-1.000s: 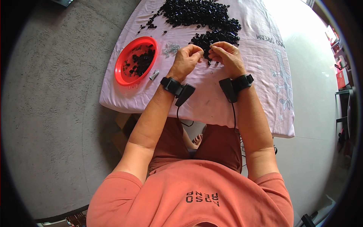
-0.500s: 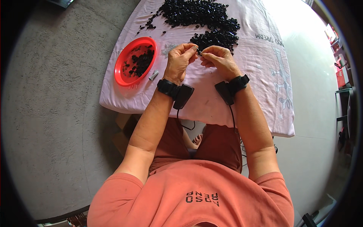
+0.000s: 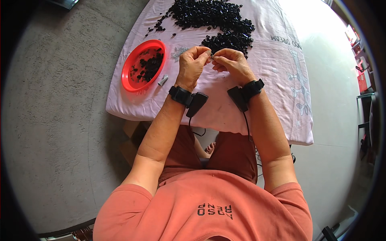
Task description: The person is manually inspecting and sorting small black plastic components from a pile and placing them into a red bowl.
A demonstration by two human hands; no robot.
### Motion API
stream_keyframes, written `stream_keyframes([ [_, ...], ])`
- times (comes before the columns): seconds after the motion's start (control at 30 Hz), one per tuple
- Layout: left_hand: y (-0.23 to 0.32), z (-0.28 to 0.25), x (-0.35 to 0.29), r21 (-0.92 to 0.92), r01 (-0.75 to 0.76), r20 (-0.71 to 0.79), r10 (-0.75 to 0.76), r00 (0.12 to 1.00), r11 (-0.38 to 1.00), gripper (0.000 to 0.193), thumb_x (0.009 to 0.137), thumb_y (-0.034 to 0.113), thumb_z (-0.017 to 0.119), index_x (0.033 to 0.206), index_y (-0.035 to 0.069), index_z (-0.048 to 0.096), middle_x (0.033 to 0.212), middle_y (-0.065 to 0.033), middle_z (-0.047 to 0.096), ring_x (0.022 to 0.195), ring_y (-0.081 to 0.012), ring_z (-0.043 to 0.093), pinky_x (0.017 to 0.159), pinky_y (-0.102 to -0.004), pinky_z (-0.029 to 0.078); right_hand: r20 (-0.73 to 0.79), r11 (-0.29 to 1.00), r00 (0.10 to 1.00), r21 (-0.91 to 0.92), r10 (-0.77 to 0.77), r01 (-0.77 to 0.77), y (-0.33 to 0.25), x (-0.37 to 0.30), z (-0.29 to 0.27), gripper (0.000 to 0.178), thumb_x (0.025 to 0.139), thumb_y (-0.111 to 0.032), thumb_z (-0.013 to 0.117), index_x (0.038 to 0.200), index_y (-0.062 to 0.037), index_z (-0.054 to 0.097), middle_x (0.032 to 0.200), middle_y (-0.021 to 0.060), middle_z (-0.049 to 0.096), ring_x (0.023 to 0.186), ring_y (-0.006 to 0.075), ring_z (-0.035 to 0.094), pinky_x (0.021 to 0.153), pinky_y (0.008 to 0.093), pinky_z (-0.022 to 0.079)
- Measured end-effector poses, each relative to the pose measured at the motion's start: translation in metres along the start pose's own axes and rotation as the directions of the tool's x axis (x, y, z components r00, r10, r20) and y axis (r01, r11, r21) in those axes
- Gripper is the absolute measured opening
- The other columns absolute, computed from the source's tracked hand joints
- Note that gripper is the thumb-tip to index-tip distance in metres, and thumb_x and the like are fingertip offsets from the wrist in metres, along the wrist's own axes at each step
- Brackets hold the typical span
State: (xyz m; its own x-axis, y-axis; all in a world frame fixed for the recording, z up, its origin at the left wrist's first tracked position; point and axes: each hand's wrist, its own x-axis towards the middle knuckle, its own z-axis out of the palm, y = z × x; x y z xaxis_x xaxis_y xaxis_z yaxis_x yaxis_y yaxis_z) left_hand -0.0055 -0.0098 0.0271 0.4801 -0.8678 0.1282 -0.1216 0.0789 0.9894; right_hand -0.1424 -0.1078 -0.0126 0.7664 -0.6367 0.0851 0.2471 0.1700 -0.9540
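My left hand (image 3: 191,65) and my right hand (image 3: 234,64) meet fingertip to fingertip over the table, both closed in a pinch. Between them is a small black piece (image 3: 211,54), mostly covered by the fingers, so its exact kind is hard to make out. Just beyond the fingers lies a heap of small black shiny pieces (image 3: 225,40), running back into a larger pile (image 3: 205,14). Left of my left hand sits a red round basin (image 3: 128,80) holding some of the same black pieces. A small grey object (image 3: 163,80) lies between basin and wrist, near a patch of tiny silvery bits (image 3: 177,52).
A pale pink printed cloth (image 3: 277,100) covers the table, its near edge close to my lap. Black wrist straps carry boxes with cables hanging down (image 3: 197,103). A cardboard box (image 3: 130,138) stands under the table's left side. Red items (image 3: 364,81) stand at the far right.
Both hands stay together in nearly the same place. My left hand and wrist have turned slightly, and the fingertips have shifted a little around the small piece.
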Motion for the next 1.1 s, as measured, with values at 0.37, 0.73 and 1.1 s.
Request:
stream_keyframes([
  [0.37, -0.0053, 0.0004, 0.0023, 0.055, -0.092, -0.029, 0.094, 0.995, 0.994, 0.009, 0.09, 0.006, 0.067, 0.095, -0.001, 0.069, 0.08, -0.0015, 0.067, 0.07, -0.0063, 0.061, 0.064, -0.0212, 0.05, 0.008, 0.999, 0.999, 0.016, -0.044, 0.044, 0.0009, -0.0011, 0.0023, 0.019, 0.095, -0.016, 0.064, 0.106, -0.0004, 0.066, 0.09, 0.0082, 0.071, 0.078, 0.0142, 0.069, 0.07, 0.0256, 0.057],
  [0.73, -0.0083, -0.0009, 0.0038, 0.138, -0.162, -0.037, 0.169, 0.985, 0.977, 0.008, 0.088, 0.005, 0.067, 0.094, -0.001, 0.07, 0.082, -0.0043, 0.07, 0.073, -0.0086, 0.065, 0.068, -0.0233, 0.053, -0.021, 0.999, 0.999, -0.006, -0.046, 0.046, -0.0006, -0.0004, 0.0067, 0.016, 0.095, -0.01, 0.063, 0.106, 0.0016, 0.066, 0.091, 0.0092, 0.071, 0.078, 0.0147, 0.07, 0.069, 0.025, 0.057],
  [1.1, -0.0063, -0.0018, 0.0033, 0.228, -0.184, -0.053, 0.201, 0.978, 0.956, 0.008, 0.087, 0.006, 0.069, 0.092, -0.001, 0.071, 0.08, -0.0049, 0.071, 0.072, -0.009, 0.065, 0.067, -0.0243, 0.053, -0.001, 0.996, 0.997, 0.056, -0.072, 0.072, 0.0012, 0.0, 0.0064, 0.015, 0.094, -0.005, 0.063, 0.104, 0.0057, 0.065, 0.091, 0.0126, 0.071, 0.08, 0.0185, 0.072, 0.07, 0.0263, 0.059],
])
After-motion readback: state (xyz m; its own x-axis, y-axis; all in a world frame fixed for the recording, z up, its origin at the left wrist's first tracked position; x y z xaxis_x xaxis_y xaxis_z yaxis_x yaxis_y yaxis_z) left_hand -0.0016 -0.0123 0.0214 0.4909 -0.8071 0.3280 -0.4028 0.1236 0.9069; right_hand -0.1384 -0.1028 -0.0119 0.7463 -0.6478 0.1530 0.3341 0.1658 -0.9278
